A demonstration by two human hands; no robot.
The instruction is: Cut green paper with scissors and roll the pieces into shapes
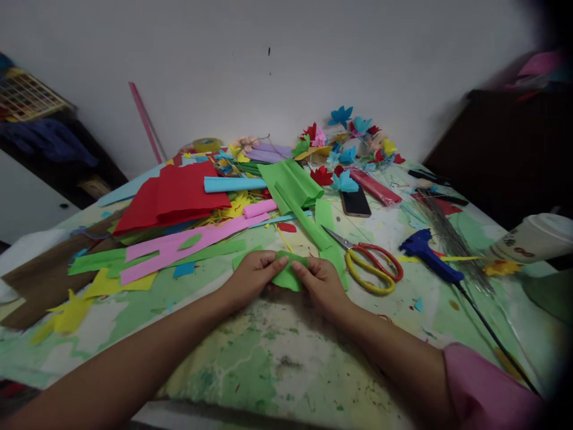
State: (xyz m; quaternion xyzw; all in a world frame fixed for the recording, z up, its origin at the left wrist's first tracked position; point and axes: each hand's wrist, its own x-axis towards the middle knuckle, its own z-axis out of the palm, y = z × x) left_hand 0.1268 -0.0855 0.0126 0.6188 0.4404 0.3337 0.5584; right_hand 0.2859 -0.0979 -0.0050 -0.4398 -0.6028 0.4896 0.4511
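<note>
A small piece of green crepe paper (289, 278) is held between both hands near the middle of the table. My left hand (256, 272) pinches its left side with thumb and fingers. My right hand (323, 280) grips the right side, its thumb resting on top of the paper. Just right of my right hand lie scissors (373, 269) with red and yellow handles, blades partly apart. Beyond the hands a folded green crepe sheet (290, 182) and a green strip (308, 227) stretch across the table.
Red crepe paper (179, 191) and pink strips (179, 248) lie left. Paper flowers (344, 152) and a phone (356, 202) are behind. On the right are a blue glue gun (430, 257), thin wires (456, 239) and a lidded cup (535, 239).
</note>
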